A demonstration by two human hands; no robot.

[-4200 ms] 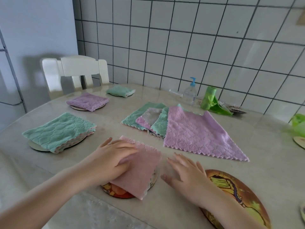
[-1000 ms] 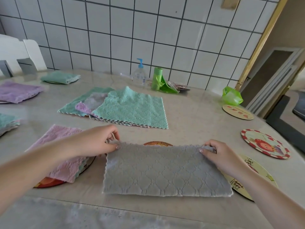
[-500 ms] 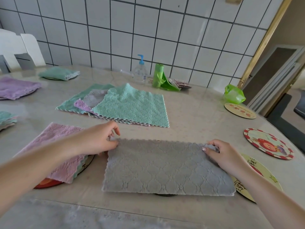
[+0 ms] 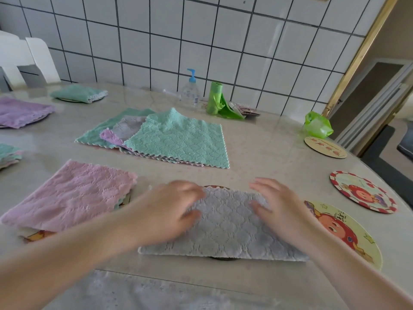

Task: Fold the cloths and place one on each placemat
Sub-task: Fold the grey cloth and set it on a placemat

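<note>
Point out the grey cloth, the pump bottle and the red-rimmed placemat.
grey cloth [image 4: 225,229]: head view, on its middle between the hands.
pump bottle [image 4: 190,92]: head view, on its clear body.
red-rimmed placemat [image 4: 362,192]: head view, on its printed centre.

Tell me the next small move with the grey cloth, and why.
Probably press the folded grey quilted cloth flat and centre it. Both hands, left and right, lie open on it, and it hangs wide over the mostly hidden round placemat beneath. Then take the top teal cloth for the bare yellow cartoon placemat.
</note>
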